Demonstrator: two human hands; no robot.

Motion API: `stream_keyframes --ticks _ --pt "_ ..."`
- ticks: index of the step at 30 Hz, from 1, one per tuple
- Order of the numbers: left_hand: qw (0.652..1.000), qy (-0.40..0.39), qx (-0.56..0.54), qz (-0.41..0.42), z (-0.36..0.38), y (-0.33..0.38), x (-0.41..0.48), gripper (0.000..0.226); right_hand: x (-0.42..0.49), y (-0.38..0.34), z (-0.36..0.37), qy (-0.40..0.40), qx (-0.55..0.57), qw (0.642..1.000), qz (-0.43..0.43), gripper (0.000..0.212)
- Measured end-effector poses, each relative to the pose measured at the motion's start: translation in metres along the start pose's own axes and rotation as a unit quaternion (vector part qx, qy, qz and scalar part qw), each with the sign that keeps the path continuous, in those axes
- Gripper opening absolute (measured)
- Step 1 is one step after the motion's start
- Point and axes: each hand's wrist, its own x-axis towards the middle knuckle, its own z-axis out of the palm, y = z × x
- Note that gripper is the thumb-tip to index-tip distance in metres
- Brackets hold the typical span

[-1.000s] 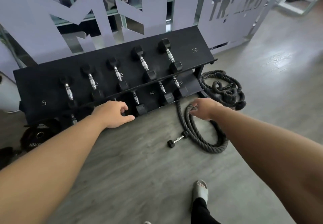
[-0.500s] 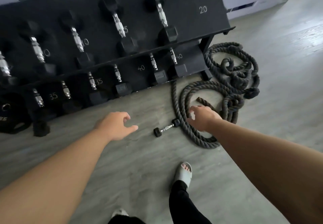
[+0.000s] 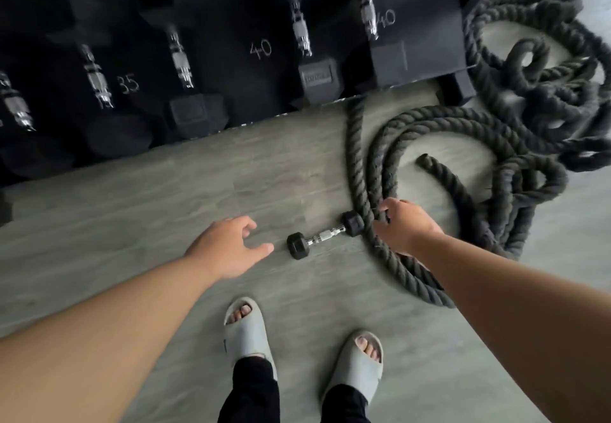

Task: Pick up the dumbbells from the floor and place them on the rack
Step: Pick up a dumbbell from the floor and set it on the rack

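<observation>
A small black dumbbell [image 3: 325, 235] with a chrome handle lies on the grey floor between my hands, its right head against the rope. My left hand [image 3: 228, 247] hovers just left of it, fingers spread and holding nothing. Over the rope, just right of the dumbbell's far head, my right hand [image 3: 403, 226] has its fingers loosely curled, and I cannot see anything in it. The black rack [image 3: 261, 69] fills the top of the view, with several larger dumbbells lying on its lower shelf by chalked numbers 35 and 40.
A thick dark battle rope [image 3: 515, 145] lies coiled on the floor at the right, one strand running under my right hand. My two feet in pale slides [image 3: 246, 330] stand just below the dumbbell. The rack's foot [image 3: 458, 87] stands beside the rope.
The view has dropped and come closer to the floor. Both hands have moved down towards the small dumbbell, and my second foot has come into sight.
</observation>
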Motion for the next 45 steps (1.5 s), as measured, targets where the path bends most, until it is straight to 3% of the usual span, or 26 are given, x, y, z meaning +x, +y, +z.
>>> stream_keyframes --ticks 8,16,23,28,33,38,45 --pt "0.996 -0.009 -0.077 -0.036 0.127 -0.031 0.123 0.063 0.127 0.021 0.108 -0.012 0.0 1.0 0.025 0.058" --pt "0.98 -0.018 -0.156 -0.121 0.226 -0.019 0.211 0.086 0.204 0.023 0.181 -0.012 -0.029 0.998 0.058 0.061" --pt "0.961 0.022 -0.225 -0.16 0.257 -0.026 0.225 0.046 0.216 0.032 0.191 0.026 -0.025 0.998 0.054 0.053" --pt "0.97 0.056 -0.187 -0.143 0.196 -0.036 0.194 0.044 0.169 0.007 0.181 0.027 0.068 0.994 0.079 0.051" --pt "0.978 0.1 -0.126 -0.133 0.077 -0.038 0.115 0.074 0.076 -0.056 0.136 0.025 0.161 0.983 0.087 0.057" --pt "0.967 0.17 -0.134 -0.134 -0.054 -0.027 -0.001 0.055 -0.029 -0.136 0.053 0.023 0.222 0.973 0.058 0.053" --pt "0.949 0.264 -0.135 -0.111 -0.238 -0.018 -0.168 0.053 -0.169 -0.258 -0.067 0.023 0.265 0.964 -0.016 0.053"
